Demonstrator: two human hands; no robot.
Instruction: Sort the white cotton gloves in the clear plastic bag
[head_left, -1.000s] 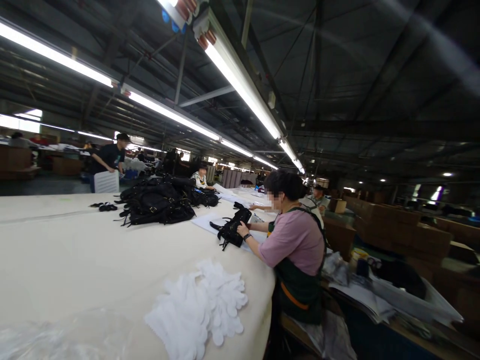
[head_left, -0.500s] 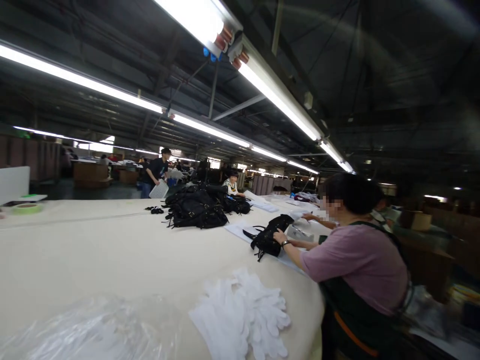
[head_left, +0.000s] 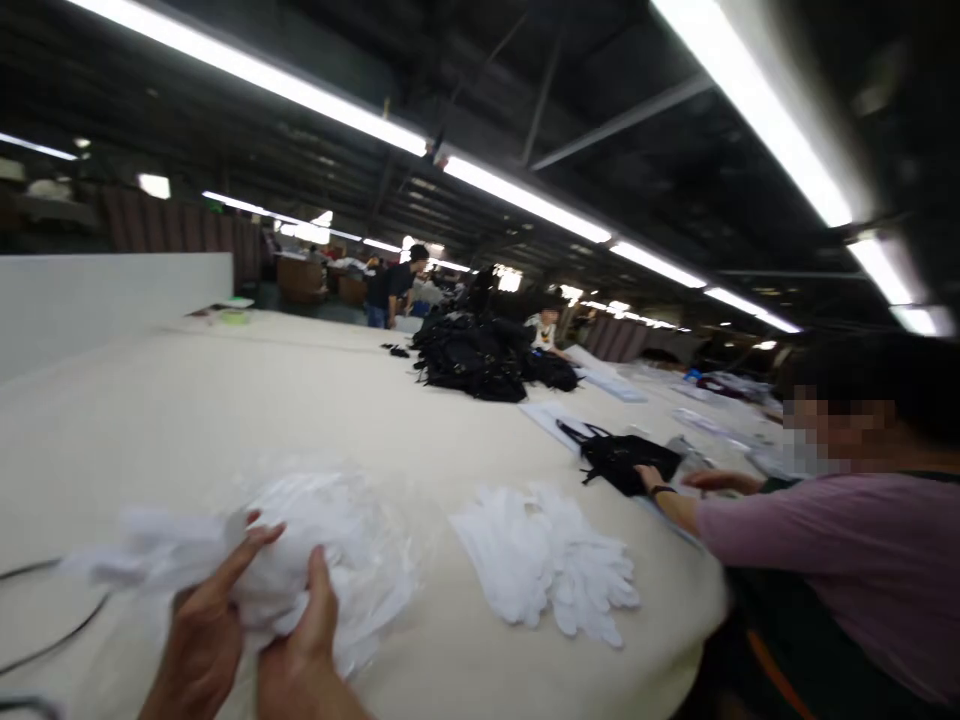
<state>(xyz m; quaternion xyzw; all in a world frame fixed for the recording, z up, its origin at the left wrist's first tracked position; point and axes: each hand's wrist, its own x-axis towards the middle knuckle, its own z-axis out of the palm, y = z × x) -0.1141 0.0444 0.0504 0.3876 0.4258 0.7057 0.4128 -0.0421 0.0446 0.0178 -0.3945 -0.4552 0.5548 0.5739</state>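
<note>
Low in the head view, my left hand (head_left: 204, 632) and my right hand (head_left: 306, 635) are side by side, closed around a bunch of white gloves (head_left: 266, 590). Motion blurs the bunch, and part of it trails to the left. A clear plastic bag (head_left: 375, 560) lies crumpled on the table behind and to the right of my hands. Further right, a fanned pile of white gloves (head_left: 544, 560) rests flat on the cream tabletop (head_left: 315, 410), apart from my hands.
At the right, a co-worker in a pink shirt (head_left: 817, 540) handles a black bag (head_left: 622, 460). A heap of black bags (head_left: 480, 355) lies farther back. A white panel (head_left: 112, 305) borders the table's left side. Dark cords (head_left: 56, 640) show at the lower left.
Both my hands have come into view with the white gloves between them. The view has swung left and down, so the table and glove pile appear higher and further right.
</note>
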